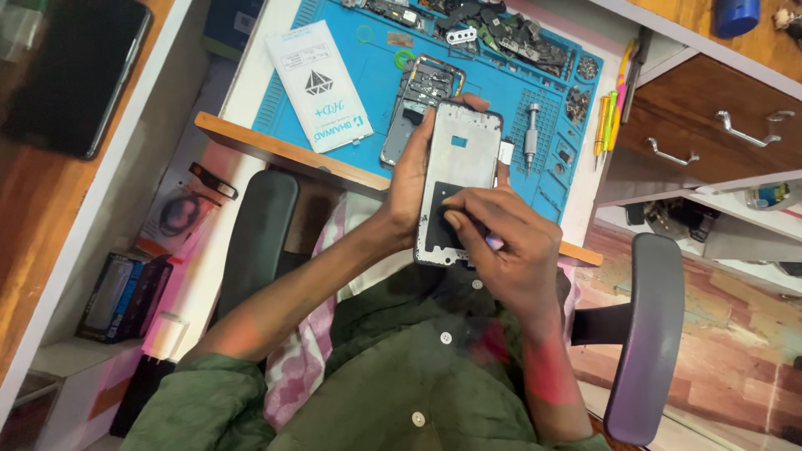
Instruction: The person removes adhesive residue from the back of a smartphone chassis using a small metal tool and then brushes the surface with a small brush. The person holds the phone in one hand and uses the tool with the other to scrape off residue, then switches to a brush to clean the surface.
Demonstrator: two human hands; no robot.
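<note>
At the far left a dark tablet (75, 75) lies on the brown wooden shelf (33, 217), well apart from your hands. Lower down, some small boxes (124, 296) stand on a white shelf.

On the desk (276, 146) lies a blue work mat (376, 83). Near the mat's left edge rests a white flat packet (317, 83). Next to it, toward the middle of the mat, lies an open phone body (418, 104) with its dark inner parts showing.

Your left hand (408, 179) is wrapped around the left side of a white phone frame (459, 179). The fingers are curled behind it and the thumb lies along its edge. You hold the frame up over the front edge of the desk, just above your lap, and it partly covers the open phone body.

Your right hand (505, 246) rests on the lower part of the frame, on its black patch. The fingers are pressed close together and bent down onto it. You cannot tell if they pinch something small.

Just right of the frame a silver screwdriver (531, 134) lies on the mat. Loose phone parts (501, 33) are piled at the mat's back edge. Yellow and green tools (608, 121) lie at the right edge of the desk. Further right are brown drawers (710, 134) with metal handles.
</note>
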